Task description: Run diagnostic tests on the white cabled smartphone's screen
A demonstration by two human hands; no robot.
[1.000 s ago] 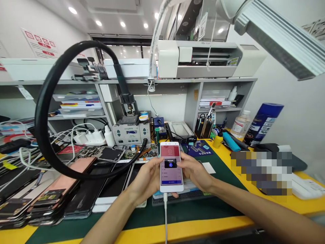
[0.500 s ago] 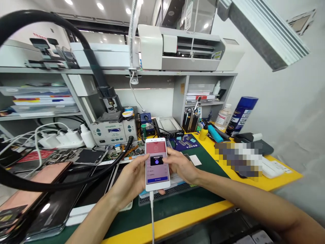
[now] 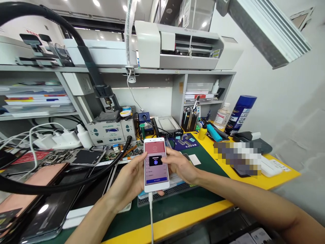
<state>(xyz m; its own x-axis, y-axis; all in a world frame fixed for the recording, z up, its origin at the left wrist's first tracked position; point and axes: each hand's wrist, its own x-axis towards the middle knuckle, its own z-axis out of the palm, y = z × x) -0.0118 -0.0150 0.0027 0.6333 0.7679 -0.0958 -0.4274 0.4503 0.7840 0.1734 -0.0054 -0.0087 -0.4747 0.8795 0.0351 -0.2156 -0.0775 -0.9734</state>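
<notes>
A white smartphone point(image 3: 156, 187) is held upright above the green mat, its screen lit with a reddish top, a list and a small black pop-up. My left hand point(image 3: 133, 176) grips its left edge, thumb along the side. Around the right edge is my right hand point(image 3: 179, 164), its thumb over the screen beside the pop-up and a fingertip showing below. A white charging cable point(image 3: 151, 213) is plugged into the bottom of the phone and hangs down past the table edge. Behind the phone lies a dark perforated pad point(image 3: 175, 194), partly hidden.
Several phones and screens, among them a pink one point(image 3: 33, 186), lie on the left under a black hose point(image 3: 76, 188). A hot-air station point(image 3: 111, 130) stands behind. To the right are a yellow bottle point(image 3: 202, 133), a clear bottle point(image 3: 221, 117) and a blue spray can point(image 3: 241, 113).
The view has shifted slightly, so the surroundings sit a little further left. Both hands keep the same hold on the phone, and its screen shows the same pop-up.
</notes>
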